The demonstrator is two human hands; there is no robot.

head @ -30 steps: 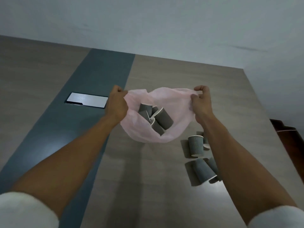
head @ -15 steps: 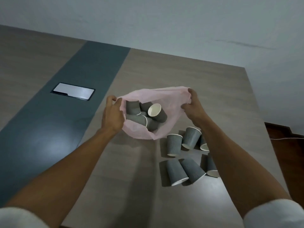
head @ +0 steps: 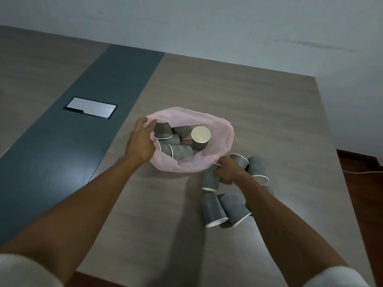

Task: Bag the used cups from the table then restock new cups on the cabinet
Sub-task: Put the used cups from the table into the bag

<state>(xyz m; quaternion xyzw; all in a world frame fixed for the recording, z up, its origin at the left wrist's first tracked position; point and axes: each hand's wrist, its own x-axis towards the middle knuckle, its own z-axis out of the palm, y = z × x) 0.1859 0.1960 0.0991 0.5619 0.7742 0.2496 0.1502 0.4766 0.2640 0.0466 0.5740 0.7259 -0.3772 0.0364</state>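
Observation:
A pink plastic bag [head: 219, 129] lies open on the wooden table [head: 259, 112], with several grey ripple paper cups [head: 180, 150] inside it. My left hand [head: 141, 141] holds the bag's left rim. Just right of the bag, my right hand [head: 229, 171] grips a grey cup [head: 210, 180] that stands upside down on the table. More grey cups lie beside it: two on their sides [head: 223, 208] in front, others [head: 257, 169] partly hidden behind my right hand and forearm.
A dark grey strip [head: 83, 141] runs along the table, with a silver hatch plate [head: 91, 108] set into it. The table's right edge drops to a dark wooden floor [head: 364, 193] with a white cable on it. A pale wall stands behind.
The bag was lowered onto the table and my right hand let go of its rim, moved down right and took hold of a cup. My left hand stayed at the left rim.

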